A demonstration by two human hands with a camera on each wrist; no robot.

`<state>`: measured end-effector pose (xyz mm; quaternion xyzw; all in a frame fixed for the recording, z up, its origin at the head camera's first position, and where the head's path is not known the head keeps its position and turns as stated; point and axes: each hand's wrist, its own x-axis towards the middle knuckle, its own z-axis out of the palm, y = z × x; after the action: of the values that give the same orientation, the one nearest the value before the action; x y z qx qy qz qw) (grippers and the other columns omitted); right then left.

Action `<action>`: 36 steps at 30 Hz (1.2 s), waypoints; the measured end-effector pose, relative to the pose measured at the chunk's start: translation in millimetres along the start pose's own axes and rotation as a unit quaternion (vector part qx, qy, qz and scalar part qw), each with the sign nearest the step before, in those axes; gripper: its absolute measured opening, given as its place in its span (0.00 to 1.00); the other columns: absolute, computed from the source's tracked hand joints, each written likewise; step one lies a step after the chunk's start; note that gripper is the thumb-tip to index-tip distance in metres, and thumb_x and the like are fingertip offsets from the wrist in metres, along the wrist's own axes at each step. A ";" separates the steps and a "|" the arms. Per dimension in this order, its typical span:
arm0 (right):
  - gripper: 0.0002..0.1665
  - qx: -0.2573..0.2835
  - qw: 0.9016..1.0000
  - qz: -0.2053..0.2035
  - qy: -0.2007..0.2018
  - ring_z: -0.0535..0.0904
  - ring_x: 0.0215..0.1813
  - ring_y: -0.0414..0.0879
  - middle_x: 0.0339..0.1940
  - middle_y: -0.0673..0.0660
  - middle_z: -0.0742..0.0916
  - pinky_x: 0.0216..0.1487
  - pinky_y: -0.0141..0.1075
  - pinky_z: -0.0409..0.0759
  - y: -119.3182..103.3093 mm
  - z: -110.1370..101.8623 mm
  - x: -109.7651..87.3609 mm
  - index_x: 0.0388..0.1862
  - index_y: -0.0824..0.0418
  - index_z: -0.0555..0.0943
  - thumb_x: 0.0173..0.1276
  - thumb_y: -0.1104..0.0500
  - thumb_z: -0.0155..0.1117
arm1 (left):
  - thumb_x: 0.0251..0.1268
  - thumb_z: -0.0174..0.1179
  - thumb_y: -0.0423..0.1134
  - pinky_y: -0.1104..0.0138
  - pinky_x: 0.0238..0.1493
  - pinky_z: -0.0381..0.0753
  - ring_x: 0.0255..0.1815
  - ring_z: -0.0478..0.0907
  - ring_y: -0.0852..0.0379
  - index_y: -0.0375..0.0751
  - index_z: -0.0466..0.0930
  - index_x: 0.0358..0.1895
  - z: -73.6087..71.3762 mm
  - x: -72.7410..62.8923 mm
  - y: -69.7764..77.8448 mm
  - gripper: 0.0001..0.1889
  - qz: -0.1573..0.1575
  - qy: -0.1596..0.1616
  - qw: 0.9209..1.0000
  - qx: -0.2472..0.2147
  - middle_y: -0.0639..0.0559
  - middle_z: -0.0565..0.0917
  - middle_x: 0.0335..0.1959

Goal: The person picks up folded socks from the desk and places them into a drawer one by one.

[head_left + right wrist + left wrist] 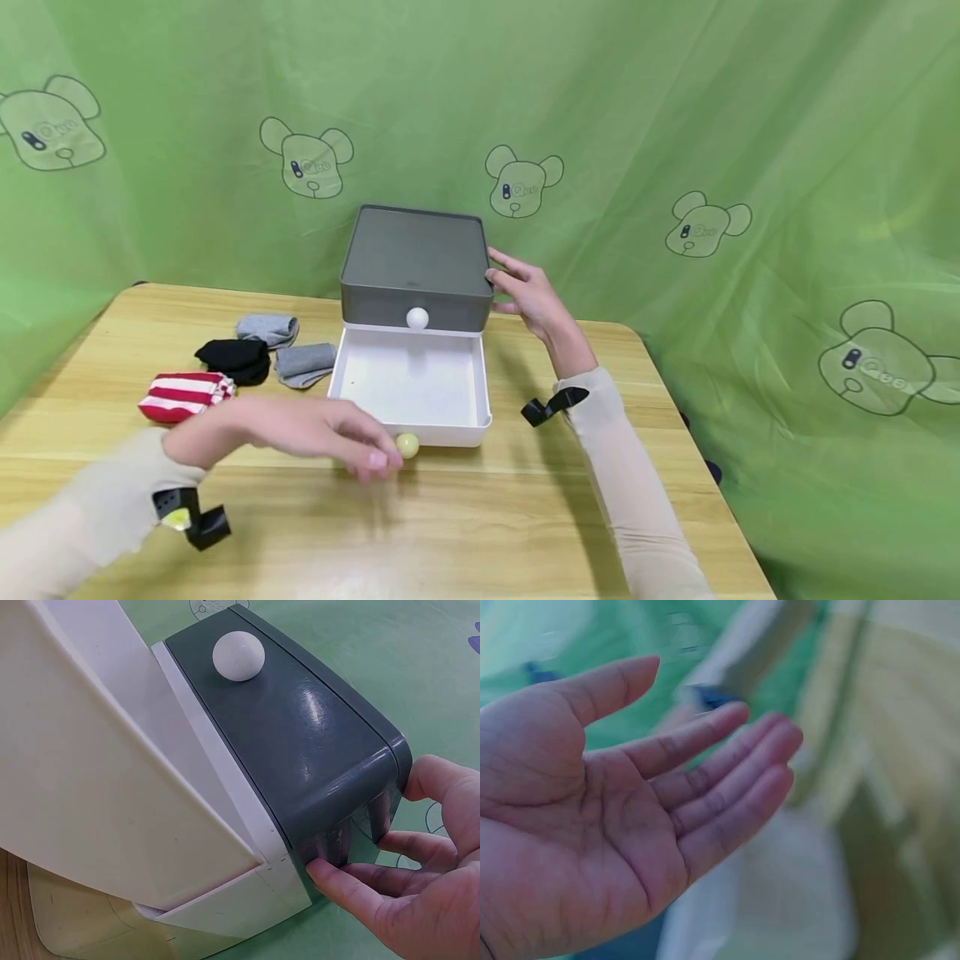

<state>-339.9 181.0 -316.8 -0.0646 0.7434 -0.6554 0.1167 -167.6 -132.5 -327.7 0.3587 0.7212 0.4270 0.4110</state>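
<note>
A two-tier drawer box with a dark grey upper part point(420, 250) stands at the back middle of the table. Its white lower drawer point(408, 387) is pulled out and bare inside. My left hand point(322, 433) hovers by the pale yellow knob point(407, 446) on the drawer's front. In the left wrist view that hand point(645, 795) has its palm bare and fingers loosely extended. On the box's right side, my right hand point(528, 296) rests its fingertips. The right wrist view shows these fingers point(349, 889) touching the grey wall, below the upper drawer's white knob point(238, 656).
Left of the box lie folded cloth pieces, seemingly socks: light grey point(267, 329), darker grey point(305, 364), black point(236, 360), and red-and-white striped point(183, 396). A green curtain point(600, 125) hangs behind the wooden table point(450, 533). Each wrist wears a black strap.
</note>
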 end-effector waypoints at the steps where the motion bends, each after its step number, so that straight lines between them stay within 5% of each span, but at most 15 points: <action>1: 0.34 0.000 1.000 0.001 -0.001 0.75 0.71 0.58 0.76 0.61 0.73 0.67 0.52 0.80 0.1 0.4 -0.2 0.79 0.47 0.65 0.77 0.59 0.59 | 0.80 0.51 0.47 0.64 0.63 0.81 0.55 0.84 0.55 0.43 0.78 0.65 -6.2 -6.8 4.7 0.19 0.007 0.015 1.000 0.009 0.51 0.85 0.57; 5: 0.35 -0.001 1.000 0.002 -0.003 0.74 0.72 0.59 0.77 0.62 0.71 0.68 0.52 0.80 0.4 1.7 -1.0 0.80 0.48 0.65 0.77 0.59 0.59 | 0.80 0.52 0.44 0.64 0.61 0.83 0.56 0.84 0.49 0.44 0.78 0.65 -32.6 -38.5 15.6 0.17 0.030 0.118 0.991 0.061 0.49 0.85 0.56; 9: 0.35 0.000 1.000 0.002 -0.002 0.74 0.72 0.59 0.77 0.63 0.71 0.68 0.52 0.80 0.5 1.8 -1.2 0.80 0.48 0.65 0.77 0.59 0.59 | 0.78 0.56 0.45 0.69 0.58 0.82 0.57 0.83 0.57 0.53 0.80 0.62 -58.4 -69.3 7.1 0.15 -0.004 0.254 0.958 0.131 0.55 0.85 0.57; 12: 0.35 -0.001 1.000 0.004 -0.002 0.74 0.72 0.59 0.77 0.63 0.71 0.68 0.52 0.80 0.8 1.4 -1.4 0.80 0.48 0.65 0.76 0.59 0.59 | 0.77 0.59 0.44 0.73 0.54 0.82 0.55 0.81 0.68 0.51 0.81 0.61 -77.0 -89.2 -17.9 0.15 -0.038 0.318 0.934 0.159 0.53 0.85 0.59; 16: 0.35 -0.003 1.000 0.005 -0.002 0.74 0.72 0.59 0.77 0.62 0.72 0.67 0.51 0.81 2.3 0.8 -1.4 0.79 0.48 0.65 0.76 0.59 0.60 | 0.74 0.61 0.39 0.76 0.49 0.81 0.50 0.79 0.76 0.40 0.80 0.62 -93.5 -112.6 -63.8 0.17 -0.075 0.359 0.912 0.182 0.43 0.85 0.59; 20: 0.35 -0.005 1.000 0.006 -0.002 0.75 0.72 0.59 0.76 0.61 0.73 0.66 0.50 0.82 3.2 0.7 -2.0 0.79 0.48 0.65 0.76 0.59 0.60 | 0.72 0.64 0.41 0.59 0.55 0.83 0.57 0.82 0.55 0.34 0.78 0.64 -98.3 -131.4 -102.4 0.22 -0.124 0.376 0.892 0.217 0.34 0.82 0.60; 23: 0.35 -0.005 1.000 0.004 -0.002 0.74 0.72 0.59 0.76 0.62 0.73 0.66 0.51 0.81 2.5 0.9 -3.1 0.79 0.48 0.65 0.76 0.59 0.60 | 0.70 0.65 0.43 0.38 0.59 0.78 0.63 0.74 0.26 0.30 0.74 0.66 -97.9 -141.7 -123.5 0.27 -0.161 0.364 0.891 0.218 0.25 0.76 0.64; 25: 0.35 -0.005 1.000 0.003 -0.002 0.74 0.72 0.59 0.76 0.63 0.73 0.66 0.52 0.81 2.0 0.9 -3.5 0.79 0.48 0.65 0.76 0.59 0.59 | 0.70 0.64 0.44 0.31 0.58 0.73 0.64 0.66 0.17 0.28 0.70 0.68 -96.5 -146.9 -135.3 0.30 -0.180 0.347 0.897 0.206 0.19 0.71 0.66; 31: 0.34 -0.006 1.000 0.003 0.000 0.75 0.72 0.58 0.76 0.62 0.73 0.64 0.49 0.83 1.6 1.2 -3.3 0.79 0.48 0.65 0.77 0.59 0.59 | 0.68 0.65 0.41 0.37 0.58 0.76 0.64 0.68 0.19 0.19 0.65 0.67 -91.7 -151.5 -159.6 0.34 -0.210 0.302 0.912 0.182 0.16 0.68 0.65; 36: 0.35 -0.006 1.000 0.003 0.001 0.75 0.72 0.59 0.75 0.63 0.74 0.63 0.48 0.83 1.4 1.6 -2.6 0.79 0.48 0.65 0.76 0.59 0.59 | 0.68 0.64 0.39 0.50 0.54 0.81 0.58 0.74 0.26 0.16 0.66 0.66 -93.2 -149.4 -166.8 0.32 -0.218 0.289 0.914 0.183 0.18 0.73 0.61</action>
<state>-336.9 180.3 -318.1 -0.0623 0.7478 -0.6506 0.1170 -218.6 -355.2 -409.1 0.1229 0.9343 0.2722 0.1945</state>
